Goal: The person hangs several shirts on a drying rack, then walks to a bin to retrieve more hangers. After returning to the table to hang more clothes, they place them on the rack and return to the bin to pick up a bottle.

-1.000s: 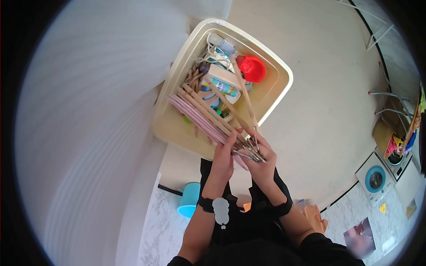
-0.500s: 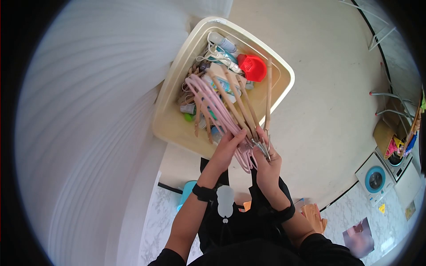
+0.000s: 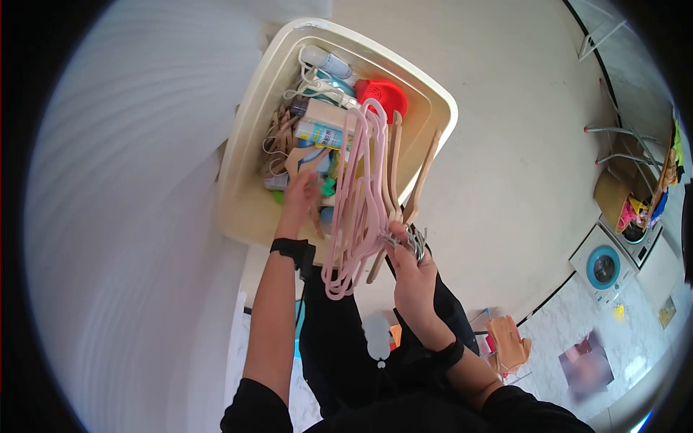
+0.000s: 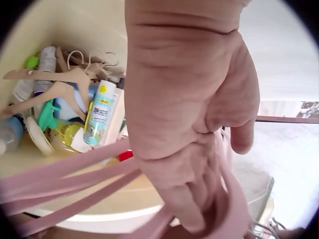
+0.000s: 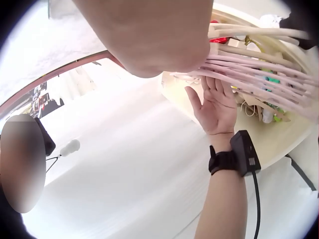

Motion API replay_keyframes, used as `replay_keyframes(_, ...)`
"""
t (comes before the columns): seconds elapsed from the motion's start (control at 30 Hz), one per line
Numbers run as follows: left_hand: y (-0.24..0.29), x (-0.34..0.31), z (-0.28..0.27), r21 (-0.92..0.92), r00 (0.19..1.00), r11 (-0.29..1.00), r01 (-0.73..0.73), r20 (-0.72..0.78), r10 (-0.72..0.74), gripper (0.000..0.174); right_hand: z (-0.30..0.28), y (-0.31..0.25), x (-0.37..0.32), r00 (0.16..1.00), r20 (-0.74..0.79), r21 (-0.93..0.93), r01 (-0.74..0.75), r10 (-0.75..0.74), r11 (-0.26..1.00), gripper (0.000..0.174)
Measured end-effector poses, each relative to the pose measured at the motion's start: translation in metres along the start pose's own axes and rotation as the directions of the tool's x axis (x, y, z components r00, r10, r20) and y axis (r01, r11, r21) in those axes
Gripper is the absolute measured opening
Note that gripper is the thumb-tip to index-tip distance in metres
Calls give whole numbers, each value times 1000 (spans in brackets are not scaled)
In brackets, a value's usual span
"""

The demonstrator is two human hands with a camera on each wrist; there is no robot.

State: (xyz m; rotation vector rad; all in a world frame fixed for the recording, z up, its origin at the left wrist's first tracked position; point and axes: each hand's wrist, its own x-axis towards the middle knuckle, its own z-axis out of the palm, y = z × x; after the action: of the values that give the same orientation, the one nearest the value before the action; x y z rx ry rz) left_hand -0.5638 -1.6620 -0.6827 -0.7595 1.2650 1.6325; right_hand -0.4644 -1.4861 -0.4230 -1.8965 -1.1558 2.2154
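Observation:
My right hand point(image 3: 415, 281) grips the metal hooks point(image 3: 416, 249) of a bunch of pink hangers point(image 3: 377, 216) and wooden hangers point(image 3: 394, 162). The bunch fans out over the near right side of a cream plastic bin point(image 3: 249, 213). My left hand point(image 3: 302, 195) reaches over the bin near loose wooden hangers point(image 4: 65, 92), somewhat blurred in the head view. In the right wrist view the left hand point(image 5: 217, 109) shows its palm, fingers extended behind the pink hangers. Pink hangers cross in front of its fingertips in the left wrist view.
The bin also holds a spray can point(image 4: 101, 112), a white bottle point(image 3: 325, 61), a red plastic container point(image 3: 386, 97) and a green item point(image 4: 48, 115). A pale wall point(image 3: 144, 180) borders the bin on the left. A washing machine point(image 3: 603, 267) stands far right.
My left hand has let go of the hangers and moved left over the bin. The right hand keeps the bunch by its hooks, and the pink hangers have swung more upright.

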Motion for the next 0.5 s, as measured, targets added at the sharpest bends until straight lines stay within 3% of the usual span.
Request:
replay_keyframes(0.03, -45, 32, -49, 397, 975, 918, 5, -205, 83, 52, -3, 6, 0, 1000, -12, 18, 15, -15, 1000, 28)
replay_keyframes(0.07, -80, 59, -90, 720, 906, 688, 95, -348, 240, 58, -4, 9, -1, 1000, -16, 15, 21, -20, 1000, 28)
replay_keyframes(0.1, -72, 55, -88, 720, 910, 688, 88, -339, 238, 58, -4, 11, -1, 998, -64, 16, 18, -17, 1000, 29)
replay_keyframes(0.17, -47, 32, -74, 922, 956, 270, 278, -293, 15, 73, -12, 14, 1, 992, -123, -18, 32, -34, 999, 32)
replay_keyframes(0.2, -49, 33, -73, 932, 965, 260, 251, -262, 8, 73, -17, 16, 2, 987, -149, -10, 51, -52, 999, 32)
replay_keyframes(0.27, -58, 39, -75, 915, 980, 396, 74, -140, 141, 76, -29, 19, 5, 985, -159, 3, 61, -60, 998, 32)
replay_keyframes(0.3, -63, 46, -77, 919, 983, 391, 60, -122, 138, 76, -33, 18, 6, 981, -191, 15, 45, -42, 999, 19)
replay_keyframes(0.37, -68, 60, -76, 768, 972, 619, 163, -232, 32, 77, -40, 11, 6, 979, -204, -2, 25, -25, 1000, 17)
replay_keyframes(0.4, -73, 67, -70, 770, 974, 620, 150, -221, 38, 77, -45, 9, 6, 978, -209, -25, -3, -2, 1000, 16)
replay_keyframes(0.47, -80, 71, -45, 540, 947, 780, 316, -230, -225, 66, -54, 4, 8, 980, -200, 21, 0, 4, 1000, 12)
replay_keyframes(0.5, -121, 85, -51, 568, 939, 790, 229, -342, -26, 44, -54, -2, 7, 975, -221, 21, 33, -28, 999, 11)
